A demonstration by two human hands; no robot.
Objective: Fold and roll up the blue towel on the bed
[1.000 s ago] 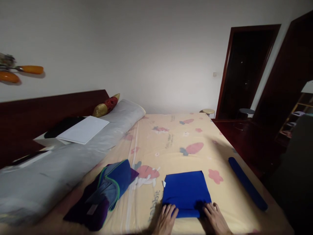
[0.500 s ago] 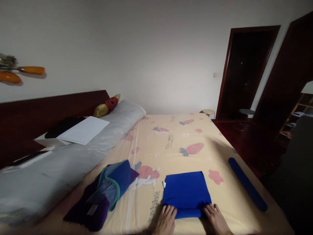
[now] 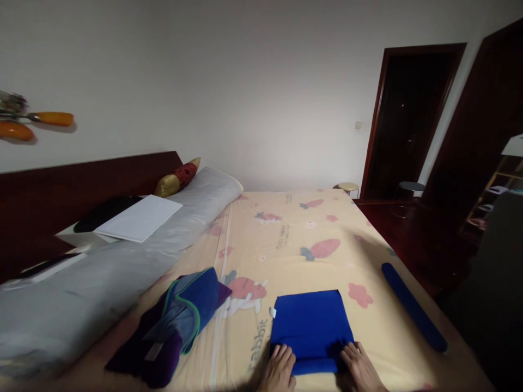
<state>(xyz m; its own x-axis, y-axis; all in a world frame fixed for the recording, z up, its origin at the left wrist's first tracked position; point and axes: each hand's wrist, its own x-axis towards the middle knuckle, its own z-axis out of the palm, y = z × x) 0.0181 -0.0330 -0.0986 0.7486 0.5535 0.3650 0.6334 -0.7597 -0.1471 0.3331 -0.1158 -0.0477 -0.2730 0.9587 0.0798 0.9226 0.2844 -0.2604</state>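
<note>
A folded bright blue cloth lies on the yellow printed bed sheet near the bed's front edge. My left hand rests on the cloth's near left corner, fingers curled over its rolled near edge. My right hand holds the near right corner in the same way. Both hands are cut off by the bottom of the view. A small white tag sticks out at the cloth's left side.
A heap of purple and blue clothes lies left of the cloth. A rolled dark blue item sits near the bed's right edge. A long grey bolster with white paper runs along the headboard. A dark doorway stands at right.
The near edge of the blue cloth has been rolled up a little and the cloth has shifted slightly toward me. Both hands stay at its near corners.
</note>
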